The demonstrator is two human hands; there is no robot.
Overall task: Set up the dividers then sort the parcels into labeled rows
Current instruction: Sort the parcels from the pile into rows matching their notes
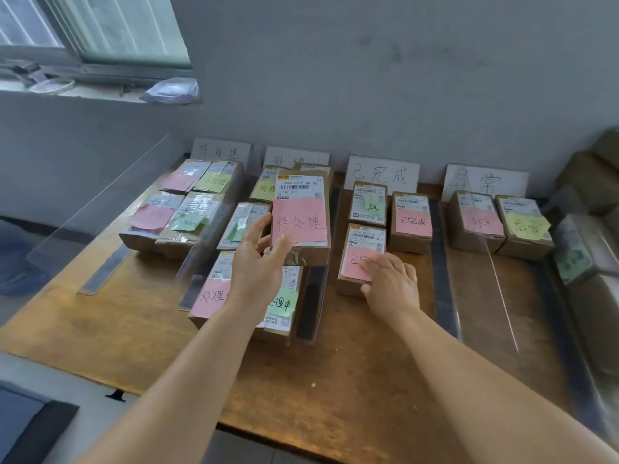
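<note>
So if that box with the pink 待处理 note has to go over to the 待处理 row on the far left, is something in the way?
Yes. The left hand holds the box with the pink 待处理 note over the second row. A clear divider stands between that row and the 待处理 row, so the box likely has to go up and over it.

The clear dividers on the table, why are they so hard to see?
Head view: the clear dividers show mainly as thin bright glare lines; daylight from the window washes the left side; the wide lens bends the table edges; small label print is blurred.
</note>
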